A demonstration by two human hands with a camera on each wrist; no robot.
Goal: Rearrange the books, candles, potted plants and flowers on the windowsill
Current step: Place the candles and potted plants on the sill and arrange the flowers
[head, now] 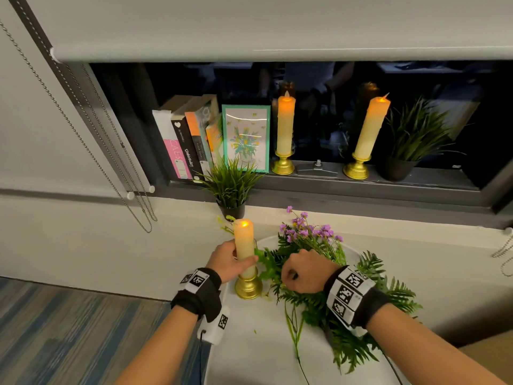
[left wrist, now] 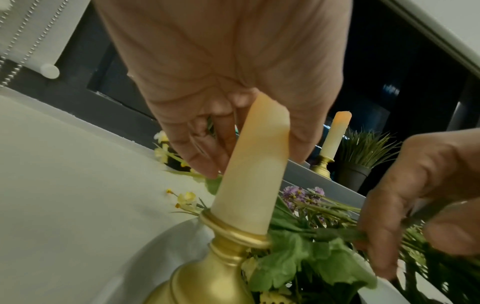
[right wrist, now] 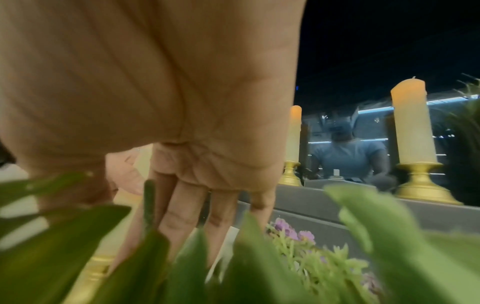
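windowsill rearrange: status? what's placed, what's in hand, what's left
Looks done: books, a framed print, two candles and a potted plant stand on the windowsill. In hand: left hand grips a third candle on the white table; right hand holds flower stems. Left: those, the ferns and the small potted plant.

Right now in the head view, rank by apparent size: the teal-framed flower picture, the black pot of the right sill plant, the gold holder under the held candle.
1. Teal-framed flower picture
2. Black pot and gold holder: alike; holder nearer, so unsure.
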